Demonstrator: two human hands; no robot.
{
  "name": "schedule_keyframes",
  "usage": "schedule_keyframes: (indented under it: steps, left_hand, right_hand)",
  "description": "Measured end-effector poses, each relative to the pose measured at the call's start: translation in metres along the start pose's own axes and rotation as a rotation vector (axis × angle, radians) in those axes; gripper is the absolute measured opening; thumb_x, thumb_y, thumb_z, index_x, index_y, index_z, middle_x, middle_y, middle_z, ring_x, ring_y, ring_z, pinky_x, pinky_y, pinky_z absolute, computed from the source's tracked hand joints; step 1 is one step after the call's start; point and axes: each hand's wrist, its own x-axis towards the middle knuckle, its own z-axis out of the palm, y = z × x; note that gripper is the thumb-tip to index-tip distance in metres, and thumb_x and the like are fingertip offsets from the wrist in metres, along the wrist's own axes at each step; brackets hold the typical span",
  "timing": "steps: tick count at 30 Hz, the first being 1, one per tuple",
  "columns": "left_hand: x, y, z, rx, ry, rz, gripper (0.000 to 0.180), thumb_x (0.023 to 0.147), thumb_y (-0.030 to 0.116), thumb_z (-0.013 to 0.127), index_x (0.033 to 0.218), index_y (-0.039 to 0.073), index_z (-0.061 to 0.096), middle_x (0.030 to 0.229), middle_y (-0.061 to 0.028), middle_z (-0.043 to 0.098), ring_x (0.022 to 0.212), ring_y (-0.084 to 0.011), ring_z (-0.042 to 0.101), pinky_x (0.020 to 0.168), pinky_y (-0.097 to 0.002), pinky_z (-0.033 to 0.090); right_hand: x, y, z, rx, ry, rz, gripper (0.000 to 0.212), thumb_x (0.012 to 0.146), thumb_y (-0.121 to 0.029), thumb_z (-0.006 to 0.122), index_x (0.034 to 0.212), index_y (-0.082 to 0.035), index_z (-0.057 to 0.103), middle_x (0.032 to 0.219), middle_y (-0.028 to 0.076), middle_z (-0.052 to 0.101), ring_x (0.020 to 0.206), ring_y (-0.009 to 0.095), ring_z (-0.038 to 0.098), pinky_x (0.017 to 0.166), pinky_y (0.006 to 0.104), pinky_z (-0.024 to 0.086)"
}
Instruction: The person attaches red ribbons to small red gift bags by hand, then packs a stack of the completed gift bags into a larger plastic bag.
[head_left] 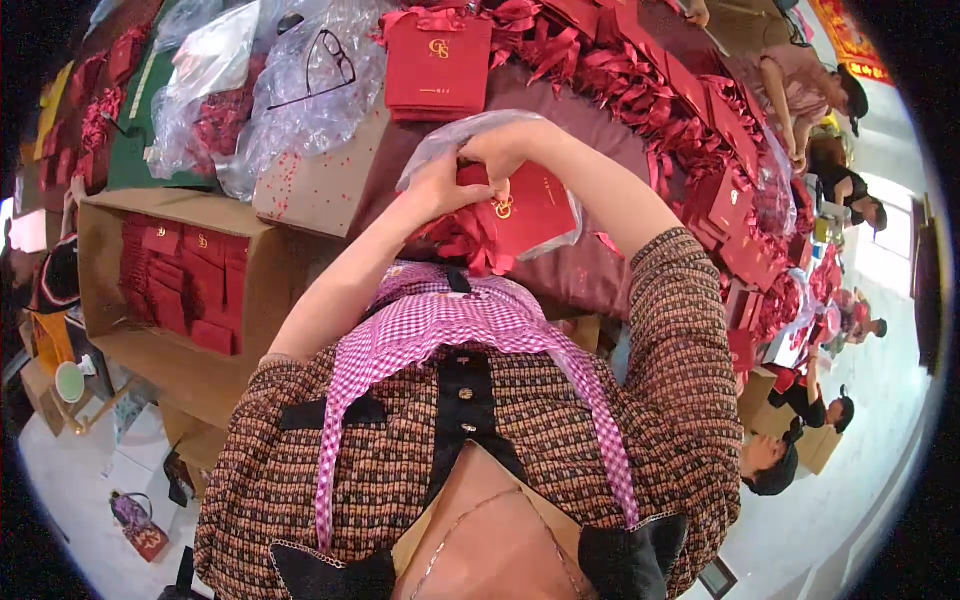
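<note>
Above the dark red table, just past the checked apron, a red paper bag half inside a clear plastic sleeve; left hand closed on the sleeve's near edge and the bag's ribbon end; right hand pinching the film at the top; probably light, stiff in the card, slippery in the film, easily creased; best held by the edges; more red bags stacked beyond; cardboard box of them at left.
</note>
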Motion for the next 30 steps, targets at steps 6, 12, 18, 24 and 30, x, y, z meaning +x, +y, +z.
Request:
schedule_keyframes:
  steps: [6,12,18,24,30]
  left_hand:
    - [0.003,-0.004,0.001,0.132,-0.067,-0.093,0.08,0.068,0.036,0.077,0.128,-0.002,0.041,0.124,-0.0227,0.051,0.118,-0.031,0.049,0.1,-0.0372,0.037]
    - [0.005,0.0,-0.005,0.136,-0.077,0.054,0.074,0.071,0.03,0.073,0.131,-0.002,0.041,0.127,-0.0221,0.05,0.122,-0.0293,0.046,0.102,-0.0359,0.034]
    - [0.01,-0.013,0.001,0.235,-0.104,-0.063,0.078,0.069,0.042,0.071,0.129,0.0,0.045,0.121,-0.0244,0.054,0.114,-0.0339,0.052,0.096,-0.0386,0.04]
    - [0.009,-0.017,0.002,0.202,-0.059,0.068,0.075,0.069,0.045,0.072,0.122,-0.002,0.049,0.118,-0.0247,0.056,0.114,-0.0353,0.051,0.095,-0.0402,0.04]
    - [0.011,0.072,0.007,0.811,-0.217,-0.024,0.091,0.064,0.056,0.072,0.117,-0.012,0.044,0.117,-0.0308,0.05,0.112,-0.0409,0.048,0.094,-0.046,0.04]
  right_hand:
    - [-0.003,0.003,0.009,0.07,0.074,-0.016,0.062,0.054,-0.016,0.08,0.109,0.0,0.057,0.104,0.02,0.062,0.102,0.035,0.057,0.085,0.0414,0.045]
    - [-0.006,0.023,0.027,0.149,0.258,-0.059,0.063,0.054,-0.013,0.08,0.11,0.001,0.055,0.105,0.02,0.061,0.103,0.034,0.057,0.086,0.041,0.046]
    - [-0.006,0.036,0.033,0.222,0.302,-0.109,0.069,0.056,-0.02,0.081,0.118,-0.007,0.054,0.113,0.018,0.059,0.108,0.033,0.054,0.09,0.0409,0.043]
    - [0.001,0.035,0.032,0.244,0.207,-0.088,0.075,0.055,-0.028,0.081,0.122,-0.009,0.053,0.116,0.017,0.059,0.111,0.032,0.053,0.093,0.0408,0.041]
    - [0.002,0.032,0.032,0.131,0.098,-0.001,0.071,0.056,-0.027,0.08,0.12,-0.01,0.055,0.115,0.016,0.06,0.109,0.032,0.054,0.094,0.0383,0.041]
